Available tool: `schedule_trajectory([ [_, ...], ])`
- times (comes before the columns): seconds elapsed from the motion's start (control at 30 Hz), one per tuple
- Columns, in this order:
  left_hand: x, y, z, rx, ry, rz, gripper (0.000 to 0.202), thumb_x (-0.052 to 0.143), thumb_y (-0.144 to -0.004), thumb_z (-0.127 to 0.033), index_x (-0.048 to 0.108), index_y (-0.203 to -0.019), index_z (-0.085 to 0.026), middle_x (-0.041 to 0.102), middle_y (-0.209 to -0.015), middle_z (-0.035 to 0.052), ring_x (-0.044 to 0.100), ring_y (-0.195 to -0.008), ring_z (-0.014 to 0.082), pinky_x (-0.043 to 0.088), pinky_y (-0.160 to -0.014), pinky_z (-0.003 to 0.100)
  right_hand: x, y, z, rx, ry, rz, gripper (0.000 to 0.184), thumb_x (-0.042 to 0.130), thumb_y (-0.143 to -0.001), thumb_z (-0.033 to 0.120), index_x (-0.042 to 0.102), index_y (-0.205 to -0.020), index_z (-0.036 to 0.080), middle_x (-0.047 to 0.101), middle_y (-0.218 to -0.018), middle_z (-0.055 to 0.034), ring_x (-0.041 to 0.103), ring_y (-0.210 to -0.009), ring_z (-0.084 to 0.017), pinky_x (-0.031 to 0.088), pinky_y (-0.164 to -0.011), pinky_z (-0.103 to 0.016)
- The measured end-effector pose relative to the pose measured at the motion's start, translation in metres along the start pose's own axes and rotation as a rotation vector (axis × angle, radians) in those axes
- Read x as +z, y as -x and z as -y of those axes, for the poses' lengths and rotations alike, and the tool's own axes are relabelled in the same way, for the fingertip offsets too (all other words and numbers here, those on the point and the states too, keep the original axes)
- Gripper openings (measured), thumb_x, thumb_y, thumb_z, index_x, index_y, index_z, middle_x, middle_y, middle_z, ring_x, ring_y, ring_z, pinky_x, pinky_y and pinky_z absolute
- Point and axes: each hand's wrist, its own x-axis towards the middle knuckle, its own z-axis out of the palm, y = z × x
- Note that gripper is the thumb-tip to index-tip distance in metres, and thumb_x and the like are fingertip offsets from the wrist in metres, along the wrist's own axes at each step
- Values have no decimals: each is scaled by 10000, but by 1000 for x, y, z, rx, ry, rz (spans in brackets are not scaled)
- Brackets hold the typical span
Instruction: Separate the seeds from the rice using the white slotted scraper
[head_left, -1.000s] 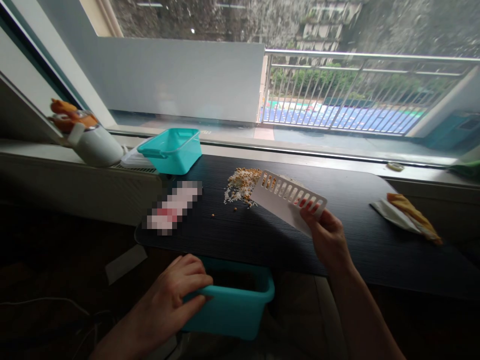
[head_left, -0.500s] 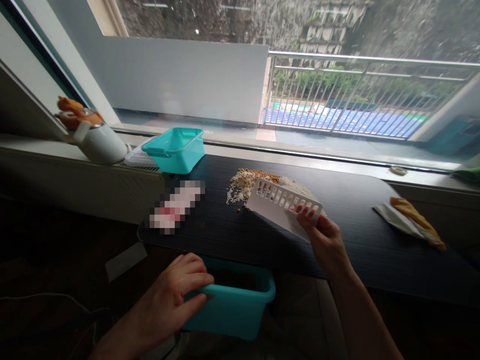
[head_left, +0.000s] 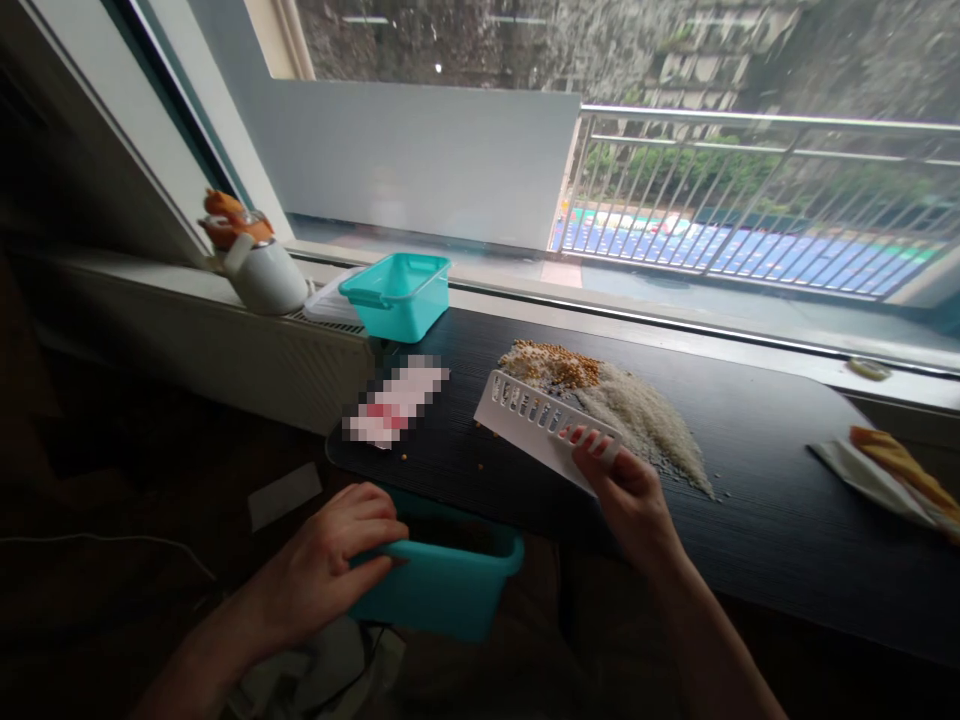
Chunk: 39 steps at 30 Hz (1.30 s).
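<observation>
My left hand (head_left: pixel 341 540) is closed on the near rim of a teal plastic bin (head_left: pixel 439 590), held just below the table's front edge; what lies in its dark inside I cannot make out. In my right hand (head_left: pixel 630 490) is a white slotted plastic strip (head_left: pixel 517 430), its fingertips showing through the slots. The strip is tilted over the near side of a grain heap. White rice (head_left: pixel 652 415) forms the right part of that heap, and yellow kernels (head_left: pixel 559 360) lie at its back left. A loose kernel (head_left: pixel 481 466) rests close to the front edge.
A second teal bin (head_left: pixel 409 305) stands at the table's back left, beside a light grey pot (head_left: pixel 266 280) on the sill. A blurred-out pink and white item (head_left: pixel 397 400) lies on the dark table (head_left: pixel 757 540). At right is a yellow and white packet (head_left: pixel 885 475).
The view has turned left. My right hand has drawn the slotted strip left and nearer to me, uncovering more rice. Loose kernels now show near the front edge. My left hand keeps its grip.
</observation>
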Motion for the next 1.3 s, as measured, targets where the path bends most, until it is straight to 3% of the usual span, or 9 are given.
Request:
schedule_trajectory([
  [0.23,-12,4,3,-10,31,-17,189,521,-874,-140,699,-867,-204,651,-858,41,589,-895,188,498,-796,271,29,8,-1,-61,102,207,254,660,-834,402,755,-1009,244,759,-994,-43,688,-955,-260,534,-894,-396],
  [0.47,-30,12,21,14,-55,-36,218,493,-883,-196,709,-856,-196,650,-842,44,585,-853,179,497,-786,281,56,14,8,-172,143,369,198,594,-890,293,728,-1029,249,737,-1024,-34,674,-946,-209,524,-852,-302],
  [0.73,-41,18,35,-33,-229,-83,161,554,-837,-190,705,-864,-240,646,-859,12,572,-864,183,449,-891,348,59,20,20,-164,143,500,210,554,-916,300,707,-1039,226,717,-1005,-50,661,-904,-198,516,-806,-281],
  [1.0,-32,23,26,-25,-213,-77,132,570,-846,-225,700,-857,-247,657,-825,3,601,-817,179,454,-822,297,66,24,26,-185,117,552,226,538,-921,309,712,-1032,218,716,-980,-52,655,-883,-192,519,-791,-277],
  [1.1,-25,25,20,9,-195,-90,127,576,-827,-195,683,-878,-242,667,-811,-8,609,-811,179,451,-812,292,43,24,24,-140,125,476,212,579,-898,319,722,-1025,227,730,-959,-44,666,-850,-195,529,-762,-284],
  [1.3,3,7,-4,77,-93,21,177,568,-811,-129,680,-893,-238,675,-847,2,601,-840,185,440,-865,314,-31,-9,12,-122,91,-140,267,741,-739,445,761,-869,213,752,-874,-40,682,-816,-223,549,-816,-384],
])
